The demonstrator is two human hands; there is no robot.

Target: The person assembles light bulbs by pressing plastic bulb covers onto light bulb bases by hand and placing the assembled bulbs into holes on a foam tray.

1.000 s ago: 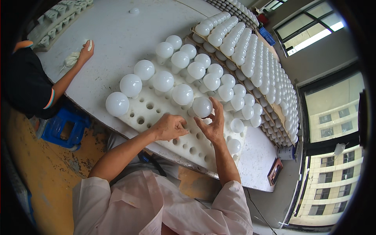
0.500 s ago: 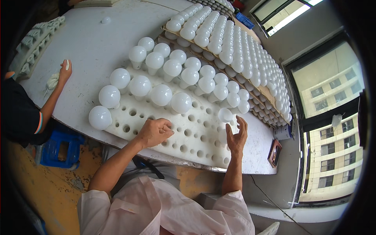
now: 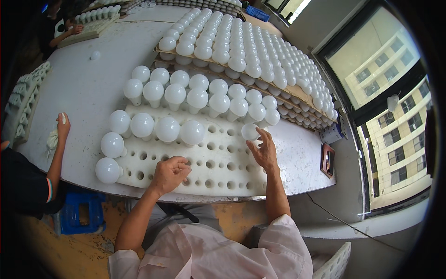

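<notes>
While the left hand (image 3: 171, 174) curls narrowly over the holes of a white foam tray (image 3: 220, 156), its grip hidden from view, the right hand (image 3: 264, 149) sets a parted thumb and forefinger against a white bulb (image 3: 249, 132) over the tray's right side; whether they grip it cannot be told. Other bulbs (image 3: 167, 129) stand along the tray's back and left, before stacked boards of bulbs (image 3: 241, 51), as a co-worker's hand (image 3: 63, 125) rests at the left of the pale table (image 3: 88, 97).
</notes>
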